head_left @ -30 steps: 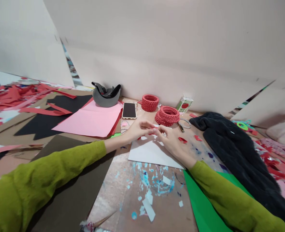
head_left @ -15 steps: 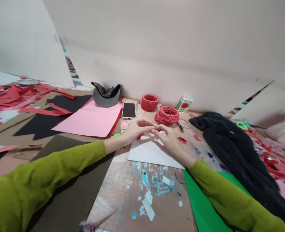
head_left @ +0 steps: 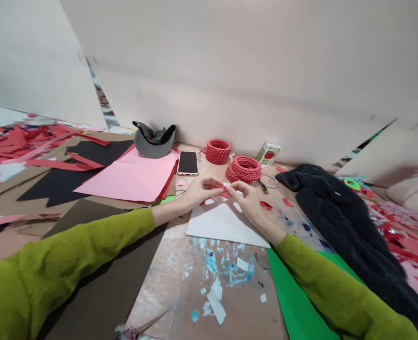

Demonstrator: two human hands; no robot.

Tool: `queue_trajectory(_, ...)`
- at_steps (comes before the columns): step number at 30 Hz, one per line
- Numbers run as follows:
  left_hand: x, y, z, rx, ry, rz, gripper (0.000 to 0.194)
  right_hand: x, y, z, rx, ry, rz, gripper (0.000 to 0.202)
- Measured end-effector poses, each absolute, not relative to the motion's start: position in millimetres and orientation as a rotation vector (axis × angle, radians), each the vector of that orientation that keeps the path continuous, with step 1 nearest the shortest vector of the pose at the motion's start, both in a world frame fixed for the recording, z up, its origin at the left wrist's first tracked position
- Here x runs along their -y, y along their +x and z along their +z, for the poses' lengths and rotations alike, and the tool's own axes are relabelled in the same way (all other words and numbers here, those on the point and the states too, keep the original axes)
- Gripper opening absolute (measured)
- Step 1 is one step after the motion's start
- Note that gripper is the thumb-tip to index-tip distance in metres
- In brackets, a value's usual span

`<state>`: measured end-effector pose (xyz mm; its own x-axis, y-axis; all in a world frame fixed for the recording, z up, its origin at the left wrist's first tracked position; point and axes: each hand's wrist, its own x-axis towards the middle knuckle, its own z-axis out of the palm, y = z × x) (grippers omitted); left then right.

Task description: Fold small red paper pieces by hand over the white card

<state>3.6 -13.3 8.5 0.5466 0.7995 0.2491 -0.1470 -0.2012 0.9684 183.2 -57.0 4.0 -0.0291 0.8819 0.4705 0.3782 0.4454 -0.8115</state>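
A small red paper piece [head_left: 224,192] is pinched between both hands above a white sheet [head_left: 218,222]. My left hand [head_left: 204,189] grips it from the left with thumb and fingers pressed together. From the right, my right hand [head_left: 246,200] holds its other side, the fingertips of both hands nearly touching. Behind the hands stand two coiled red rings, one at the back [head_left: 218,151] and a looser one nearer [head_left: 243,169]. Small red folded scraps [head_left: 266,205] lie right of the white sheet.
A phone [head_left: 188,163], a grey cap [head_left: 154,140] and pink paper [head_left: 134,172] are at the back left. A small box [head_left: 269,153] stands by the wall. Dark cloth [head_left: 339,226] and green paper [head_left: 297,293] lie right. Red strips [head_left: 21,141] are heaped far left.
The red piece between my fingertips now shows a wider face, where before only a thin edge was seen. Both hands have shifted their fingers slightly; the view has moved a little.
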Motion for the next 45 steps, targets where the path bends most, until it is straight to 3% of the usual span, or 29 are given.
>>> queue_trajectory(6,13.5,3.6,11.0,-0.623,1.504,0.979,0.031,46.4,189.9,-3.3,1.489,-1.018,0.889,0.03)
queue_trajectory(12,14.8,3.3,13.8,-0.646,1.501,0.963,0.03,45.9,190.5,-4.5,1.467,-1.008,0.941,0.027)
queue_trajectory(45,12.2,1.9,13.3,-0.711,1.521,1.019,0.029,50.4,180.9,2.9,1.555,-1.139,0.709,0.03)
